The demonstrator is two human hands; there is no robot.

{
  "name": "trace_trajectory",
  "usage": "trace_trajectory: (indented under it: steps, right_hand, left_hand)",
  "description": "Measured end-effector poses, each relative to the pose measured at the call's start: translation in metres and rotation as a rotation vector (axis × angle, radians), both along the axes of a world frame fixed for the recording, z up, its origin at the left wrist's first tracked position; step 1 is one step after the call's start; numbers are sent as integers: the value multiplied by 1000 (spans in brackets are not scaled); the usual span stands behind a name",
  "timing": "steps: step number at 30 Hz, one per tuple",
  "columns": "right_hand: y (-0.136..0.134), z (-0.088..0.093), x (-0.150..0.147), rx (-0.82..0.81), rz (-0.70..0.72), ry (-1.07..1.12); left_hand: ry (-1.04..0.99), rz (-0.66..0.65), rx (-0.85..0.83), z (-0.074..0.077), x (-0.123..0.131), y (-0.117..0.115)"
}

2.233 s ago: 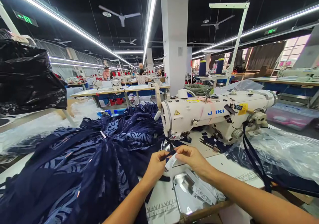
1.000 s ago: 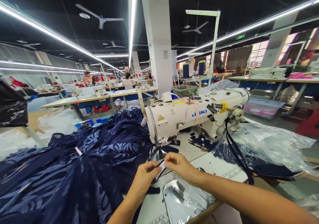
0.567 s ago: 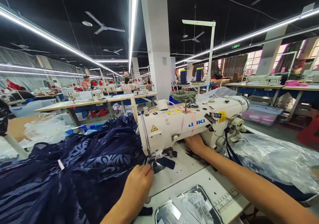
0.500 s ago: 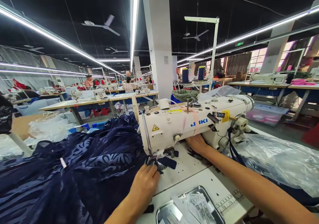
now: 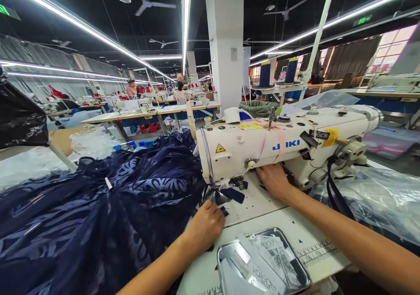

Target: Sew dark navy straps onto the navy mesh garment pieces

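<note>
A white sewing machine with a blue brand name stands in front of me. My left hand is closed at its needle end, fingertips pinching the edge of a navy fabric close to the presser foot. That sheer, patterned fabric is heaped to the left of the machine. Under the machine's arm reaches my right hand, resting at the bed with its fingertips hidden. A short dark navy strip lies on the bed between the hands.
A metal tray of white printed labels sits at the front of the table. Clear plastic covers dark material at the right. A black bag hangs at far left. Thread cones stand behind; people work at distant tables.
The view has turned a little, shifting the machine rightward and upward in the picture. Both hands keep about the same places at the machine.
</note>
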State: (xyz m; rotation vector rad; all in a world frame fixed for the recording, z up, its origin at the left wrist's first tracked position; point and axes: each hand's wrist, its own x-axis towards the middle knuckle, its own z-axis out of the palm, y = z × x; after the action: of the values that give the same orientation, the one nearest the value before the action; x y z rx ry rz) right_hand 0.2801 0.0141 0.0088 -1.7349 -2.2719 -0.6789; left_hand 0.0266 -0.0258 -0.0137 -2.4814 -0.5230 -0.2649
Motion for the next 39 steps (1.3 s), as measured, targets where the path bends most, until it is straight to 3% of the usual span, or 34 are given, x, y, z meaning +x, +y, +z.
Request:
trace_trajectory:
  steps: [5,8,11,13,19,24,29,39]
  right_hand:
    - [-62,11,-17,142,-9,-64]
    - [-76,5,-31,149,259,30]
    - [-64,-6,-37,14,571,165]
    - [-50,-12,-35,-88,651,226]
    - [-36,-19,-38,-102,518,233]
    - [-48,-24,-80,-160,493,299]
    - [-48,-25,-110,-180,309,225]
    - [-42,-19,-106,-239,332,137]
  left_hand:
    - [-8,15,8,-1,-1,-3]
    - [-16,23,5,0,-1,-4]
    - [-7,38,14,-1,-5,-7]
    - [3,58,21,-1,-10,-9]
    - [-30,79,63,-3,-20,-15]
    - [-44,82,59,-3,-19,-16]
    - [-54,70,67,-5,-18,-15]
    - [-82,68,33,-6,-19,-12]
